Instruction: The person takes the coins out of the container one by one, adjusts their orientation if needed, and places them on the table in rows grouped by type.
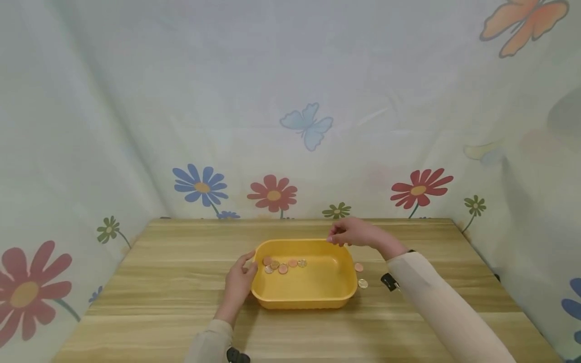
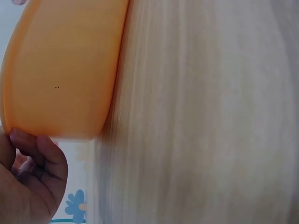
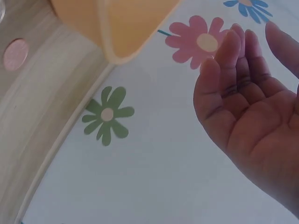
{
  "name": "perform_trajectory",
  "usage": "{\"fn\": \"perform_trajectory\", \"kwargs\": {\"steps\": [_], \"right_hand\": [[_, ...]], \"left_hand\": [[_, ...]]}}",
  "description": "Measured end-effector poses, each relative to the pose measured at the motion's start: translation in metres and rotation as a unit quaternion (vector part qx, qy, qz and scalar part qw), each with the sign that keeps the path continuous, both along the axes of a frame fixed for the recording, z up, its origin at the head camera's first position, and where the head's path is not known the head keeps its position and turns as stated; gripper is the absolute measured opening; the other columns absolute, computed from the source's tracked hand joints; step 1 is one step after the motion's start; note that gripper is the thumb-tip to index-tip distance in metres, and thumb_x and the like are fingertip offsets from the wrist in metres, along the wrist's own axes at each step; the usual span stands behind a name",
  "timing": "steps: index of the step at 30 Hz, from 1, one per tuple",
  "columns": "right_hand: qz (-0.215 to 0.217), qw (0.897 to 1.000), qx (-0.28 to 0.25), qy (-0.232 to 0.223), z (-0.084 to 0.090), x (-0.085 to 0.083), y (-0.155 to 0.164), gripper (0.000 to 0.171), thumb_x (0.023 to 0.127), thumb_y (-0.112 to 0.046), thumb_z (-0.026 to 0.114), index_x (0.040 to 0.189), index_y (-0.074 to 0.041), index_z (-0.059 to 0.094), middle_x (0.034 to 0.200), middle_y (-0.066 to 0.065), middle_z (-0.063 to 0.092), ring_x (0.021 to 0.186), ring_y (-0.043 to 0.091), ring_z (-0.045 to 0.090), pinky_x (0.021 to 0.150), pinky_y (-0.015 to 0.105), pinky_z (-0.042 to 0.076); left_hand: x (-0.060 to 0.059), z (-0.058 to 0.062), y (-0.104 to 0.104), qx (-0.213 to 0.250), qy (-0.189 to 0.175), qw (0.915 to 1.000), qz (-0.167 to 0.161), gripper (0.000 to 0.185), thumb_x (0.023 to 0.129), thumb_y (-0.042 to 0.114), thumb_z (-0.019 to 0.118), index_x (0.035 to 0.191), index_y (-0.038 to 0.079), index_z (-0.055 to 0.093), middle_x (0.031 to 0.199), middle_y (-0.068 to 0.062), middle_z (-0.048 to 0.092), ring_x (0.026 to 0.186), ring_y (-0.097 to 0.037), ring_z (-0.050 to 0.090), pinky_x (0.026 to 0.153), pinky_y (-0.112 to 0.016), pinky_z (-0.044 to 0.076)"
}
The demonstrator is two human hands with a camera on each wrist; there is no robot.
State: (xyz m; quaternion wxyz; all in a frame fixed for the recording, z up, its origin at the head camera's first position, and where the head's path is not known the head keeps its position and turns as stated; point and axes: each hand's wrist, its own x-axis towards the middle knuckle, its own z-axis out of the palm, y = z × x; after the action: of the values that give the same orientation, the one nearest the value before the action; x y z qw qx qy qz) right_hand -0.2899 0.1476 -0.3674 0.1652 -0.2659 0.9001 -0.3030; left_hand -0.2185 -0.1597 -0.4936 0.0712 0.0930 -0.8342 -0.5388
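Observation:
A yellow plastic tray (image 1: 304, 302) sits mid-table with several copper and silver coins (image 1: 283, 265) lying in its far left part. My left hand (image 1: 248, 265) grips the tray's left rim, thumb over the edge; the left wrist view shows its fingers (image 2: 32, 158) curled at a corner of the tray (image 2: 60, 70). My right hand (image 1: 339, 238) hovers over the tray's far right rim. The right wrist view shows that hand (image 3: 247, 107) with relaxed fingers and an empty palm, beside the tray (image 3: 121, 23). Two loose coins, one copper (image 1: 358, 267) and one silver (image 1: 362, 283), lie right of the tray.
The wooden table (image 1: 181, 302) is enclosed by a flower-and-butterfly cloth backdrop (image 1: 290, 126) on three sides. A copper coin (image 3: 15, 53) shows on the wood in the right wrist view. A small black object (image 1: 388, 281) sits by my right sleeve.

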Motion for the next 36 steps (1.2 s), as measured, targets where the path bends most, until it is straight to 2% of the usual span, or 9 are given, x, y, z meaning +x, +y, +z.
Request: {"fn": "perform_trajectory", "kwargs": {"steps": [7, 11, 16, 21, 27, 31, 36], "right_hand": [[0.033, 0.998, 0.026, -0.039, 0.003, -0.008, -0.030, 0.017, 0.102, -0.022, 0.062, 0.105, -0.006, 0.067, 0.099, 0.014, 0.068, 0.092, 0.030, 0.063, 0.087, 0.044, 0.057], [0.049, 0.997, 0.031, -0.049, 0.002, -0.011, -0.047, 0.017, 0.101, -0.021, 0.063, 0.107, -0.006, 0.068, 0.102, 0.018, 0.068, 0.090, 0.027, 0.064, 0.089, 0.046, 0.056], [0.048, 0.997, 0.032, -0.047, -0.006, -0.019, -0.064, 0.016, 0.100, -0.020, 0.065, 0.107, -0.007, 0.069, 0.105, 0.015, 0.070, 0.092, 0.025, 0.065, 0.089, 0.042, 0.057], [0.054, 0.997, 0.045, -0.044, -0.013, -0.023, -0.079, 0.014, 0.099, -0.020, 0.066, 0.107, -0.009, 0.070, 0.109, 0.012, 0.072, 0.092, 0.018, 0.064, 0.089, 0.035, 0.058], [0.061, 0.996, 0.054, -0.036, -0.028, -0.030, -0.094, 0.011, 0.099, -0.017, 0.067, 0.104, -0.009, 0.071, 0.104, 0.009, 0.071, 0.089, 0.015, 0.062, 0.080, 0.026, 0.056], [0.064, 0.995, 0.070, -0.028, -0.035, -0.031, -0.101, 0.010, 0.098, -0.016, 0.068, 0.103, -0.008, 0.072, 0.103, 0.004, 0.071, 0.086, 0.011, 0.061, 0.078, 0.025, 0.055], [0.072, 0.994, 0.072, -0.024, -0.047, -0.032, -0.107, 0.010, 0.096, -0.011, 0.069, 0.104, -0.007, 0.073, 0.104, 0.006, 0.074, 0.084, 0.010, 0.062, 0.075, 0.025, 0.055]], "left_hand": [[0.004, 0.001, 0.000, 0.009, 0.020, 0.9998, -0.005, 0.044, 0.102, 0.015, 0.055, 0.143, 0.001, 0.056, 0.072, -0.015, 0.064, 0.054, -0.013, 0.053, 0.048, -0.023, 0.046], [0.004, 0.001, 0.000, 0.012, 0.018, 0.9998, -0.005, 0.044, 0.102, 0.016, 0.055, 0.144, 0.002, 0.055, 0.074, -0.016, 0.066, 0.055, -0.013, 0.055, 0.048, -0.022, 0.047], [0.001, 0.002, 0.001, 0.010, 0.002, 0.9999, -0.004, 0.044, 0.103, 0.016, 0.055, 0.146, 0.005, 0.055, 0.076, -0.017, 0.065, 0.055, -0.012, 0.052, 0.049, -0.022, 0.045], [0.000, 0.002, 0.001, 0.004, 0.003, 1.0000, -0.002, 0.044, 0.103, 0.015, 0.056, 0.145, 0.005, 0.055, 0.072, -0.014, 0.062, 0.053, -0.011, 0.049, 0.048, -0.022, 0.044], [-0.001, 0.001, 0.000, 0.006, 0.004, 1.0000, -0.001, 0.043, 0.103, 0.015, 0.056, 0.145, 0.005, 0.056, 0.068, -0.011, 0.059, 0.051, -0.010, 0.046, 0.046, -0.021, 0.042], [0.000, 0.000, 0.000, 0.007, 0.005, 1.0000, -0.002, 0.044, 0.103, 0.015, 0.055, 0.145, 0.005, 0.055, 0.067, -0.010, 0.057, 0.051, -0.010, 0.045, 0.046, -0.021, 0.042], [0.000, 0.000, -0.001, 0.005, 0.006, 1.0000, -0.004, 0.043, 0.103, 0.015, 0.055, 0.145, 0.005, 0.055, 0.067, -0.010, 0.057, 0.051, -0.010, 0.046, 0.047, -0.022, 0.043]]}}
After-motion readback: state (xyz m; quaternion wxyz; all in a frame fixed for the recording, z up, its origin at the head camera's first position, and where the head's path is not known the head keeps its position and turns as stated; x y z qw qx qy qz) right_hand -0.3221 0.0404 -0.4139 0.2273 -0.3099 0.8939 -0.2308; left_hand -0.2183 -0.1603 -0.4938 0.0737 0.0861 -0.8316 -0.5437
